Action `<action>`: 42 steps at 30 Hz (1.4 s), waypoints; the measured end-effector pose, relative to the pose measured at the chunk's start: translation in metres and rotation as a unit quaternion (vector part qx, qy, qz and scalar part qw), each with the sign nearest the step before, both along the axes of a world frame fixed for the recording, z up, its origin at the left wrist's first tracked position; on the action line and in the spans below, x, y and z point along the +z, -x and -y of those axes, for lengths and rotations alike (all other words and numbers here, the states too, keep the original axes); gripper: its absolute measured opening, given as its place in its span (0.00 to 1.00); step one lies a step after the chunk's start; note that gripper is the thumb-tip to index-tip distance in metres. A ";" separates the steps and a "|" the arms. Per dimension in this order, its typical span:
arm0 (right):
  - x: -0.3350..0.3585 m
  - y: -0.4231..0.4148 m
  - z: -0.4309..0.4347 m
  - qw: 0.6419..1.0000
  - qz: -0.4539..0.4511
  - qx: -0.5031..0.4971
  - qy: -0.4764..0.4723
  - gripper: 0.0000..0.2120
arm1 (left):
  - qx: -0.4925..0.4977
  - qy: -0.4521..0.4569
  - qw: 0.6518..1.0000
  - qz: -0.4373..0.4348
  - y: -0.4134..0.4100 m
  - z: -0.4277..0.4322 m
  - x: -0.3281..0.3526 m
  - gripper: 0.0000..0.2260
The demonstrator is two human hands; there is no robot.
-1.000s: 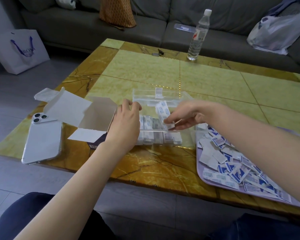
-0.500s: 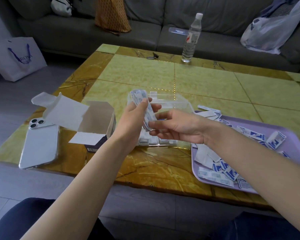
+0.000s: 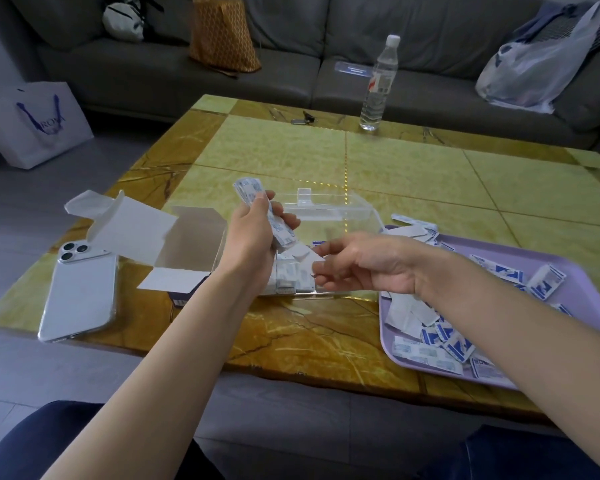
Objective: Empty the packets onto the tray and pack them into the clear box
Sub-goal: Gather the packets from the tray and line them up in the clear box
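At centre-left my left hand has its fingers curled round a stack of packets, raised over the clear box at mid-frame. Just right, my right hand has fingers loosely bent at a white packet; I cannot tell whether they pinch it. Loose packets lie on the lilac tray at the right edge.

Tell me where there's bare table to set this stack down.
Widest: the green tiles beyond the clear box, short of the water bottle. Also the brown strip between the phone and the tray. Crowded: the tray under loose packets, and the carton beside the phone.
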State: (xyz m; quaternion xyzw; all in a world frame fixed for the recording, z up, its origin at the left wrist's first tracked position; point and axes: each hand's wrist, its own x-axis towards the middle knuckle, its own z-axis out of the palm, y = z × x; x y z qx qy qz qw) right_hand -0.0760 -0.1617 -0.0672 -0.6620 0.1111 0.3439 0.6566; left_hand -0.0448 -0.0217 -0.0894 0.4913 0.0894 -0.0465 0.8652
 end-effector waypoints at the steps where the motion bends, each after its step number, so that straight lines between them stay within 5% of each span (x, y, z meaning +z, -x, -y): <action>1: 0.002 0.001 0.002 1.000 0.005 0.004 0.015 0.08 | 0.012 0.008 1.000 0.000 -0.002 -0.002 0.000 0.09; 6: 0.006 0.000 0.019 0.998 0.025 -0.034 0.056 0.06 | 0.063 0.013 0.998 -0.009 -0.008 -0.010 0.000 0.09; 12: 0.006 -0.001 0.018 0.985 0.084 -0.147 -0.024 0.04 | 0.022 0.008 1.000 -0.013 -0.003 -0.001 -0.005 0.10; 21: -0.011 0.016 -0.005 0.986 0.143 -0.002 0.088 0.12 | -0.140 -0.078 0.986 0.052 0.023 0.017 0.001 0.09; 25: -0.021 0.023 0.007 0.983 0.166 -0.026 0.074 0.10 | -0.125 0.017 0.992 0.002 0.036 0.032 0.001 0.09; 30: -0.024 0.041 0.033 0.986 0.148 -0.071 -0.019 0.11 | -0.184 -0.139 0.969 0.092 0.057 0.057 -0.001 0.10; 34: -0.032 0.060 0.070 0.971 0.168 -0.169 -0.022 0.06 | -0.218 -0.165 0.947 0.168 0.065 0.072 -0.007 0.09; 37: -0.041 0.072 0.097 0.957 0.201 -0.196 0.074 0.05 | -0.214 -0.211 0.937 0.180 0.070 0.081 -0.020 0.07; 42: -0.071 0.088 0.130 0.905 0.248 -0.170 0.301 0.02 | -0.202 -0.419 0.853 0.236 0.076 0.102 -0.058 0.10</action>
